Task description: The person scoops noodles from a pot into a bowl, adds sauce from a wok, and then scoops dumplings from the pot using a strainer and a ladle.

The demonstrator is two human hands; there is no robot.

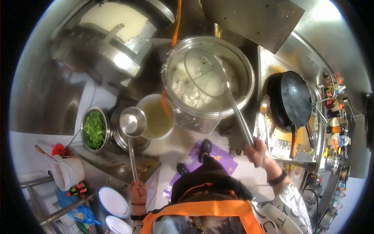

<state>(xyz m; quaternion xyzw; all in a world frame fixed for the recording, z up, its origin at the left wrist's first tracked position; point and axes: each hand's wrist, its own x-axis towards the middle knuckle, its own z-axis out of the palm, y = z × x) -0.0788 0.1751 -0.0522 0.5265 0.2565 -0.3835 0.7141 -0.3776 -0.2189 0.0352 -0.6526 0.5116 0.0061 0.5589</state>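
Observation:
My right hand (257, 153) is closed round the long handle of a wire-mesh skimmer (204, 73). The skimmer's round head hangs over a large metal pot (251, 84) of pale, cloudy liquid with whitish pieces in it. With my left hand (138, 193) I grip the handle of a metal ladle (133, 122). Its bowl is above the edge of a white bowl (172, 124) of yellowish broth. Left of the ladle, a metal bowl (108, 134) contains chopped green leaves (94, 130).
On the right, black woks (297, 97) rest by a stove, with bottles (334, 121) along the wall. White plates (113, 202) and a white bucket (67, 172) are at lower left. A big vessel with a pale top (113, 19) stands at upper left.

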